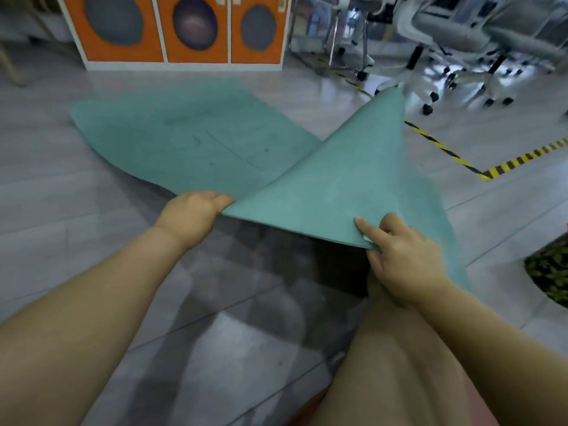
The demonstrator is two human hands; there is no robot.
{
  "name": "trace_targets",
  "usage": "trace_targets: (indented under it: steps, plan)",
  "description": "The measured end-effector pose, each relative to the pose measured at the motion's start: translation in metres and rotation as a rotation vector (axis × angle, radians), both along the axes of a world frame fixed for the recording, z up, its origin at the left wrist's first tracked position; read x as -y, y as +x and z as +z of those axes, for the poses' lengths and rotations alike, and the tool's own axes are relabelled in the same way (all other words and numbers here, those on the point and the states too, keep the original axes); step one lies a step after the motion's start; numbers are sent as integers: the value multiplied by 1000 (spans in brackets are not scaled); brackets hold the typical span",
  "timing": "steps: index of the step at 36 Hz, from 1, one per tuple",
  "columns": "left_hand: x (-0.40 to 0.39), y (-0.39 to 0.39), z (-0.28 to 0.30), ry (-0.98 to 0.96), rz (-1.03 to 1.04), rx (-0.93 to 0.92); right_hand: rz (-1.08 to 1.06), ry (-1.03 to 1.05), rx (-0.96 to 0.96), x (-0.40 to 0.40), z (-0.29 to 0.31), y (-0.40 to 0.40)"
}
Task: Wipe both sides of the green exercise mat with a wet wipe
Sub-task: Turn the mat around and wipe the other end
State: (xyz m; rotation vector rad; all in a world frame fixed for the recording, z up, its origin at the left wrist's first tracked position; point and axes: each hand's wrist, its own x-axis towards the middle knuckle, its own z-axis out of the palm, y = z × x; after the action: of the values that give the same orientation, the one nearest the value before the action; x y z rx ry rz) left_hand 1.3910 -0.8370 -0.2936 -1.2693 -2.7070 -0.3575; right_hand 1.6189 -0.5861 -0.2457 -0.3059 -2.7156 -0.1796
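The green exercise mat (196,139) lies on the grey tiled floor, its near end lifted and twisted over so that a raised flap (338,186) peaks towards the back right. My left hand (192,215) grips the near left corner of the lifted edge. My right hand (399,256) pinches the near right part of the same edge, index finger stretched out on top. A small white scrap of the wet wipe (368,238) shows between the right fingers and the mat. My bare knee is below the right hand.
Orange cabinet (181,32) with dark oval windows stands at the back. Wheeled office chairs (455,50) crowd the back right. Yellow-black hazard tape (479,167) runs across the floor on the right. A camouflage-patterned object (550,272) sits at the right edge.
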Motion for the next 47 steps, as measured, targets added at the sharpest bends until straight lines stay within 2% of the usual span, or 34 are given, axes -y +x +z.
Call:
trace_targets:
  steps: [6,13,22,30,35,40,47]
  plan:
    - [59,32,51,-47,90,-122,89,8,-88,32,16,14]
    - [121,91,116,-274,278,-219,194,11,-169,71,30,29]
    - [194,141,184,-413,431,-378,349,0,-241,126,49,18]
    - [261,183,205,-418,594,-396,510,-24,-186,180,58,-20]
    - [295,211,218,-427,665,-418,492,-12,-94,214,72,-44]
    - [309,232,232,-355,711,-450,576,-59,-162,236,85,-54]
    - [298,239,239,-279,727,-464,603,20,-280,218,101,-54]
